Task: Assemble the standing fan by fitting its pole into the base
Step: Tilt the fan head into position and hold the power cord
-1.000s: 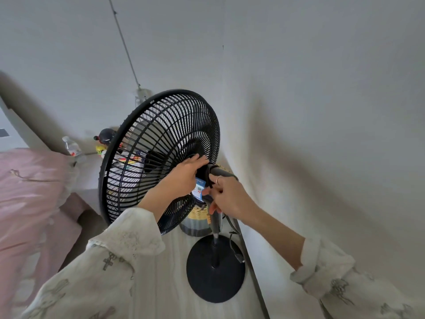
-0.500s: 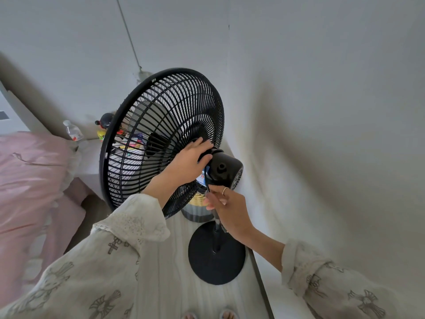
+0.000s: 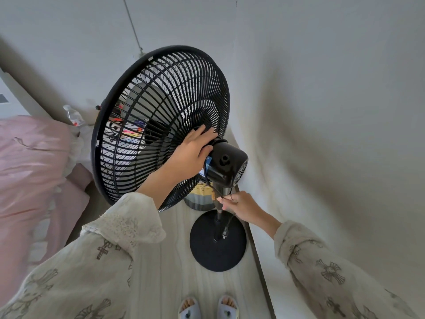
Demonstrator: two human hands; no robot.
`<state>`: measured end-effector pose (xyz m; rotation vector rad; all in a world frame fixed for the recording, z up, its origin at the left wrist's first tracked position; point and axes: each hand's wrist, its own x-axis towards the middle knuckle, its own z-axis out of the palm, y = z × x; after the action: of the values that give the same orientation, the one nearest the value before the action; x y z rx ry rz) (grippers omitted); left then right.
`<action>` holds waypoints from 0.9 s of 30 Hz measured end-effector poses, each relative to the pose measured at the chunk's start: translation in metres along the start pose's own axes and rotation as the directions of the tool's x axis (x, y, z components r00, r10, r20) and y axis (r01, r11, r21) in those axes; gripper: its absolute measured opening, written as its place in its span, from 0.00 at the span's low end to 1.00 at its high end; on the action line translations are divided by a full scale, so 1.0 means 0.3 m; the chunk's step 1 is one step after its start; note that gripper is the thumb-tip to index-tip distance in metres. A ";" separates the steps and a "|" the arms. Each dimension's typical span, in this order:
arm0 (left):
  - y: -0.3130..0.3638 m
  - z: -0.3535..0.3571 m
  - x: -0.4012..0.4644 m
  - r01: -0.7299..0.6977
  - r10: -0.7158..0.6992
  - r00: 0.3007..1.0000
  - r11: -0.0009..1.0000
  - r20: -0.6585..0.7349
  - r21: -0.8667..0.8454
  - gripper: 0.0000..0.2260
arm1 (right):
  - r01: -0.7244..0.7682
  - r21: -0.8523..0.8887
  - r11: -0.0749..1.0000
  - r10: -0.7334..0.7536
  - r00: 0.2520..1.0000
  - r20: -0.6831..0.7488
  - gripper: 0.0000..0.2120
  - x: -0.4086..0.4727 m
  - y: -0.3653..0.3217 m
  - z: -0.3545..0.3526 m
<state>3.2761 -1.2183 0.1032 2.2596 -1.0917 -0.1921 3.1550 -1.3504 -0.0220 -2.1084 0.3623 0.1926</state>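
Observation:
A black standing fan stands in the room's corner. Its round grille (image 3: 147, 111) faces left and its motor housing (image 3: 226, 164) points right. The thin pole (image 3: 219, 218) runs down into the round black base (image 3: 218, 254) on the pale wood floor. My left hand (image 3: 190, 155) grips the neck between the grille's back and the motor housing. My right hand (image 3: 241, 206) is closed around the top of the pole, just under the housing. A black cord (image 3: 227, 224) hangs beside the pole.
A wall rises close on the right, with a dark skirting strip (image 3: 259, 261) by the base. A striped round bin (image 3: 200, 196) stands behind the pole. A pink bed (image 3: 27, 169) lies at the left, a plastic bottle (image 3: 73, 116) beyond it. My slippered feet (image 3: 207, 307) are below.
The fan head has risen and tilted back, showing the whole motor housing. My right hand slid from the housing down to the pole. The view has dropped, and my feet now show.

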 end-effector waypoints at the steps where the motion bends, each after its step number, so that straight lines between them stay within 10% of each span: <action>1: 0.003 0.003 -0.002 -0.008 0.008 1.000 1.000 -0.008 0.000 0.18 | -0.019 -0.012 1.000 0.018 1.000 -0.017 0.15 0.019 0.008 -0.013; 11: 0.011 0.025 0.008 -0.043 0.044 0.998 0.999 -0.054 0.017 0.17 | -0.077 -0.333 0.940 0.095 0.995 0.039 0.14 0.155 -0.004 -0.261; 21: 0.014 0.035 0.000 -0.043 0.044 0.997 0.999 -0.070 0.019 0.17 | -0.418 0.372 0.829 0.410 0.906 0.104 0.09 0.220 -0.184 -0.450; 27: 0.013 0.029 0.011 -0.017 0.019 0.998 0.999 -0.059 0.034 0.17 | -0.378 0.482 0.791 0.341 0.925 0.166 0.05 0.169 -0.339 -0.495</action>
<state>3.2725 -1.2267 0.0989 2.2698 -1.0912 -0.0998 3.2359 -1.4343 0.1245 -1.4896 0.6947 0.3538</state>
